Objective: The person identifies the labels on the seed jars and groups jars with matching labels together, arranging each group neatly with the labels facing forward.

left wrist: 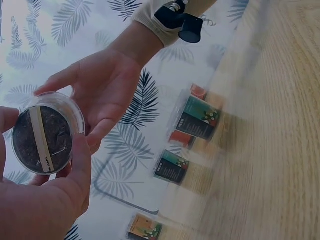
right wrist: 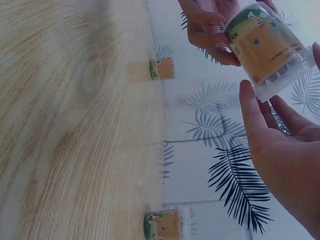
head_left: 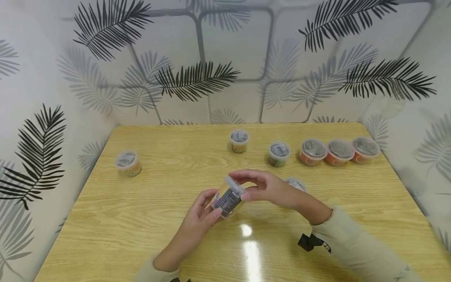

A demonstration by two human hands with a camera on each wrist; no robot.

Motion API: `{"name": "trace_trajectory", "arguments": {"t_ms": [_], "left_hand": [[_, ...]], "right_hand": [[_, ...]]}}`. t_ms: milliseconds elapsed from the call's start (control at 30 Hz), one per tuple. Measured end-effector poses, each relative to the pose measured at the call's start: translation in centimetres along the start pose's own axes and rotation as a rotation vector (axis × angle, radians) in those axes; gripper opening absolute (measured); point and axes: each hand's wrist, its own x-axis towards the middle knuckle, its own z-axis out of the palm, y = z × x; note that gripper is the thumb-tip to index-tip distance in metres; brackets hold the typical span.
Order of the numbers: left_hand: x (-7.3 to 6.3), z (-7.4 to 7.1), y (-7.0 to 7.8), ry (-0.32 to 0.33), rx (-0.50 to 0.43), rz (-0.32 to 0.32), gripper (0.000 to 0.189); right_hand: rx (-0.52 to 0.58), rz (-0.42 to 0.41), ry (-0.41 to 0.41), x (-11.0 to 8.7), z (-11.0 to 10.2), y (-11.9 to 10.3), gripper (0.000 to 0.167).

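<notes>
A clear plastic cup with a lid (head_left: 228, 197) is tilted above the wooden table, held between both hands. It carries an orange, green and black printed label, best seen on the cup (right wrist: 265, 45) in the right wrist view. My left hand (head_left: 201, 217) grips it around the lower end. At the upper end my right hand (head_left: 267, 189) pinches the lid rim between thumb and fingers. Dark contents and a pale strip show through the round end of the cup (left wrist: 42, 139) in the left wrist view.
On the table (head_left: 169, 164), an orange-labelled cup (head_left: 128, 163) stands at left and another cup (head_left: 239, 141) at back centre. A dark-labelled cup (head_left: 279, 154) and three red tubs (head_left: 312, 152) line the back right. My right forearm partly hides another lidded cup (head_left: 296, 183). A patterned wall (head_left: 232, 102) rises behind.
</notes>
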Motion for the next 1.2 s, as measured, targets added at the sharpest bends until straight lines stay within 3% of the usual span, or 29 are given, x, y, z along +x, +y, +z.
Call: {"name": "trace_trajectory", "arguments": {"t_ms": [200,467,667,967,1200], "left_hand": [[0.0,0.4,-0.2,-0.046,0.02,-0.013,0.053],[0.1,1.0,-0.2,-0.037,0.055,-0.059,0.061],[0.1,1.5,0.0,-0.036,0.026,-0.077,0.063],[0.2,1.4,-0.2,0.002,-0.052,-0.035,0.053],[0.3,1.6,-0.2,-0.01,-0.085,-0.032,0.054]], "right_hand": [[-0.056,0.017,0.009,0.0,-0.1,0.0,0.044],[-0.106,0.033,0.042,0.1,0.1,0.2,0.039],[-0.104,0.049,0.065,0.3,0.4,0.4,0.036],[-0.002,0.056,0.018,0.3,0.4,0.4,0.044],[0.222,-0.025,-0.021,0.4,0.6,0.8,0.047]]}}
